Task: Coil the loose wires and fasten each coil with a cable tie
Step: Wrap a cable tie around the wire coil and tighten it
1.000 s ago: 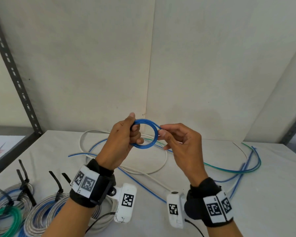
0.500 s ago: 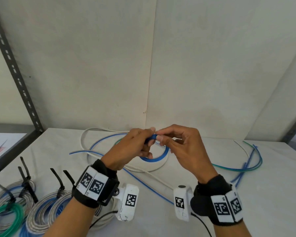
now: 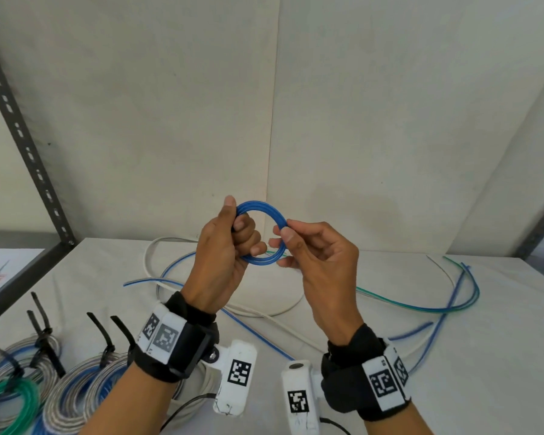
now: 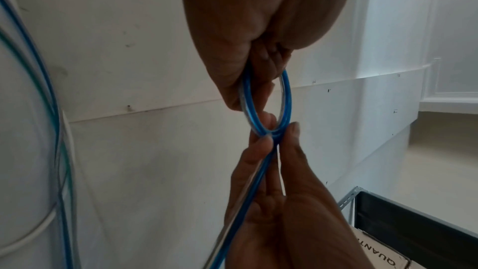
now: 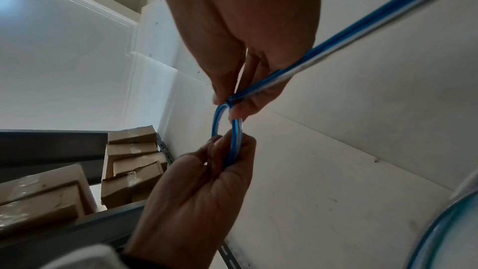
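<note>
At the far left of the pale grey table (image 3: pixel 500 356) lie your finished bundles: a small green plastic wire coil (image 3: pixel 10 400) at the table's near edge, and beside it several silver-and-blue wire coils (image 3: pixel 73 387), each cinched with black cable ties (image 3: pixel 102 339) whose tails stick up.

Moving right, your left hand (image 3: pixel 223 255) is raised above the table, fingers curled round the left side of a small blue translucent wire coil (image 3: pixel 261 233), with the thumb laid along the top of the ring. The left wrist view shows the ring edge-on, with your fingers closed over its upper part.

On the other side of the ring, your right hand (image 3: pixel 321 262) pinches the coil's right edge between thumb and forefinger; the other fingers are loosely bent. In the right wrist view the free length of that blue wire (image 5: pixel 362 34) runs out from the pinch, across your palm and away toward the upper right.

Beneath and beyond your hands, loose wires sprawl on the table: a white round cable (image 3: pixel 157 246) looping behind your left hand, and farther right a green wire (image 3: pixel 421 307) and blue wires (image 3: pixel 465 277) curving toward the table's right side.
</note>
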Demonstrator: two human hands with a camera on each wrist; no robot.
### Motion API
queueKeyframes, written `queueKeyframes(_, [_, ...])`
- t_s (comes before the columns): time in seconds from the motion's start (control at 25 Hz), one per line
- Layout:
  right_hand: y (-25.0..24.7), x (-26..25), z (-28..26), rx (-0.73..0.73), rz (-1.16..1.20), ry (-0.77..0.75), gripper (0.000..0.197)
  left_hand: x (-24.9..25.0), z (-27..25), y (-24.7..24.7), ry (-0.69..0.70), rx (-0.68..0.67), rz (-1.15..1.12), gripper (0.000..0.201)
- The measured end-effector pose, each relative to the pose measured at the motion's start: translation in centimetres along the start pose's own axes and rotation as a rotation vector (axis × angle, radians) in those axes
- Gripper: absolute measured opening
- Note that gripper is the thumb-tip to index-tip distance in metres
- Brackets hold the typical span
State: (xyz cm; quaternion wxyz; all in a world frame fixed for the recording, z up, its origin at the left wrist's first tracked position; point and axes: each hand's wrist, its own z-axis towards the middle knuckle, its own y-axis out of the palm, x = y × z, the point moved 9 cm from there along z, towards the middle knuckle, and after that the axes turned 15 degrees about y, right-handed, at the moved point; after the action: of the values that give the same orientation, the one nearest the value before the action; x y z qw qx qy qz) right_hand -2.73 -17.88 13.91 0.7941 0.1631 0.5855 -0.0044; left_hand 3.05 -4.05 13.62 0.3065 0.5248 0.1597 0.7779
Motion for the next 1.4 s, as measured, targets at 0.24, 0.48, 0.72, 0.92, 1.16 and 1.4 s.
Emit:
queueKeyframes(0.24, [-2.0,-1.8,0.7,0.016,-0.237,-0.083,0.008,-0.5,-0.2,0.8,-0.069,-0.220,0.240,0.048])
queueKeyframes(0.48, [-1.7,-1.8,0.8,-0.186,-0.495,-0.019,0.006,-0.3,-1.7,2.1,0.057,-0.641,0.699,0.042])
queueKeyframes(0.72, [-1.3,-1.9,0.5,-0.086,-0.360,-0.059,0.007,0.5,-1.2,2.4,0.190,-0.501,0.603,0.039])
queueKeyframes(0.92, [-0.6,-0.2,0.4,-0.007,-0.144,0.023,0.011,1.0,0.1,0.5,0.142,-0.229,0.280,0.035])
queueKeyframes(1.16, [-0.4,-0.1,-0.1,0.089,-0.060,-0.059,0.010,0.3,0.0,0.3,0.040,-0.128,0.132,0.039])
queueKeyframes(1.4, [-1.4,-1.4,0.9,-0.175,-0.385,0.014,0.008,0.7,-0.6,0.4,0.005,-0.547,0.553,0.035])
